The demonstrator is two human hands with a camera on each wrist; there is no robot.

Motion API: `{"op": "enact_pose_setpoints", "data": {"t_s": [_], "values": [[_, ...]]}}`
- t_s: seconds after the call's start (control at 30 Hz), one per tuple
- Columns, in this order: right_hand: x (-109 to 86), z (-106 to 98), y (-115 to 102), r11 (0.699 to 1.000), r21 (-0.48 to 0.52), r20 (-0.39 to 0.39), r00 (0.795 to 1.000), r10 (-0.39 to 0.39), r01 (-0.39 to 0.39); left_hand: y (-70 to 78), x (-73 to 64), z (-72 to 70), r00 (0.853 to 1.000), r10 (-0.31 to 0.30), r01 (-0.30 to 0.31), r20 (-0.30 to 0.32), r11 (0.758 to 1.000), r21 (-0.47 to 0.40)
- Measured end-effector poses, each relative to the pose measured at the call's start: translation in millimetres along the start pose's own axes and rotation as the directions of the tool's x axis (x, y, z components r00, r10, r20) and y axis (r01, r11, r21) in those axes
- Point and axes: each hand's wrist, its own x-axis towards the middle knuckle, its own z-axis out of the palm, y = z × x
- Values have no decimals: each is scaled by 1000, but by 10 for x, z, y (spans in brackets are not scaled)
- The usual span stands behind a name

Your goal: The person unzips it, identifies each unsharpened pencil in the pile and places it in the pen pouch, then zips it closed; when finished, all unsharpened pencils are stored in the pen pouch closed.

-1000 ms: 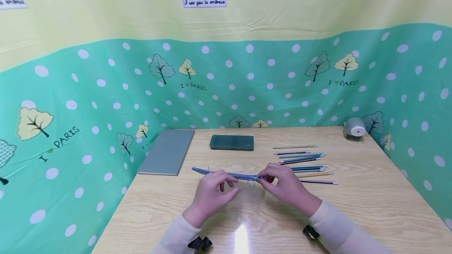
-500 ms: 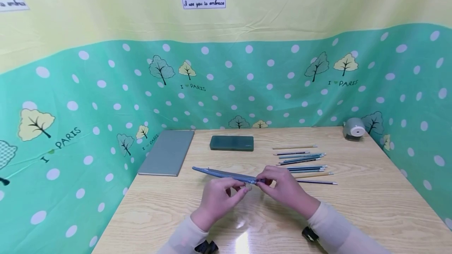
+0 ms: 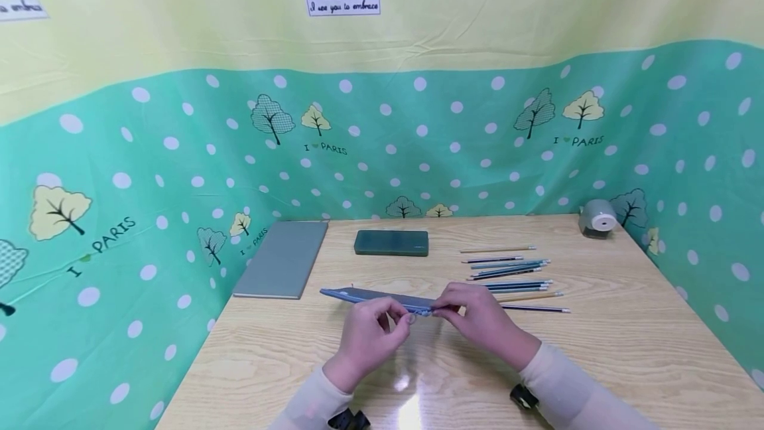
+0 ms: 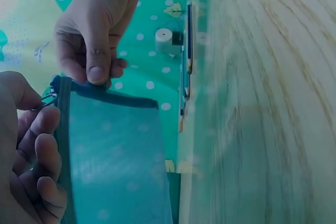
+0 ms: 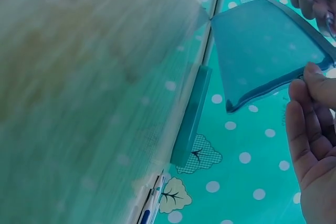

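A see-through blue mesh zipper pouch [image 4: 118, 153] is held up over the table between both hands, its zippered edge toward the person. My right hand [image 3: 480, 314] pinches the pouch's corner at the zipper end between thumb and forefinger, as the right wrist view also shows. With thumb and forefinger, my left hand [image 3: 369, 337] pinches the ring-like zipper pull [image 4: 49, 98] close to that same end; its other fingers are curled beside the zipper edge. In the head view the pouch appears nearly edge-on, stretching leftward behind the left hand.
Several pencils [image 3: 518, 269] lie in a loose row on the right of the table. Behind them at the far right corner stands a grey pencil sharpener [image 3: 599, 219]. A dark green case [image 3: 391, 243] lies at the back, and a grey notebook [image 3: 283, 261] at the left.
My left hand has moved right and taken hold of the zipper pull near the right hand. The pouch has tilted so more of its side shows. The right hand has barely moved.
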Motion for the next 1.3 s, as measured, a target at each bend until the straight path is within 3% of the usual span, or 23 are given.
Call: {"op": "enact_pose_setpoints", "data": {"t_s": [0.4, 0.67, 0.9, 1.3], "values": [[10, -51, 49, 1000, 20, 23, 1000, 16, -16, -69, -16, -81, 1000, 16, -14, -15, 991, 130], [-1, -119, 114, 997, 5, 55, 995, 82, -82, -179, -19, -203, 1000, -4, 8, -20, 978, 207], [4, -178, 150, 982, -60, 105, 977, 183, -178, -298, -67, -334, 995, -91, 80, 36, 967, 243], [-13, -254, 293, 945, -156, 144, 940, 309, -287, -543, -163, -670, 972, -231, 216, 37, 948, 235]]}}
